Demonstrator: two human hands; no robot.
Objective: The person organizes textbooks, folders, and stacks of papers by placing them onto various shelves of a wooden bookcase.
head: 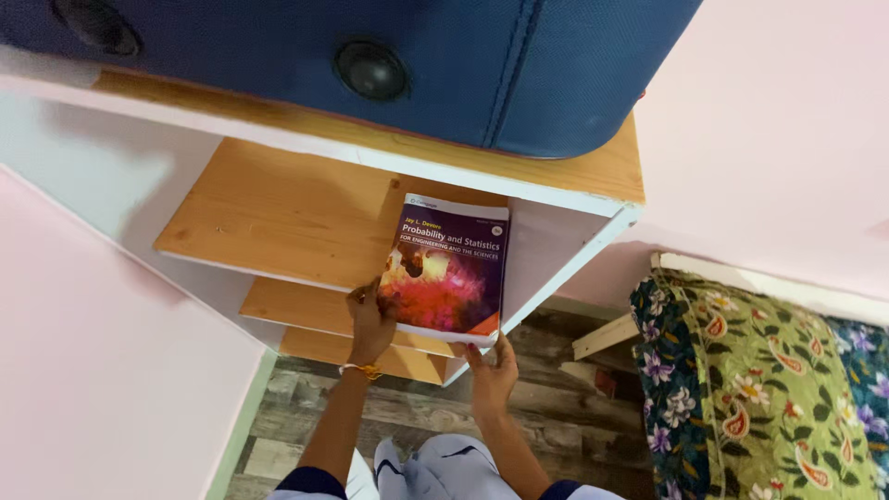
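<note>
Left hand grips the purple textbook's left edge; right hand cups its lower corner, at the wooden shelf.

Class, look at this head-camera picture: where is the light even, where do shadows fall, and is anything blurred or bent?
Head view: soft, even light on the pink wall; shadow under the blue suitcase and inside the wooden shelf; the book is sharp, without glare; both hands, left hand and right hand, slightly soft; shelf edges splay from the wide lens.
</note>
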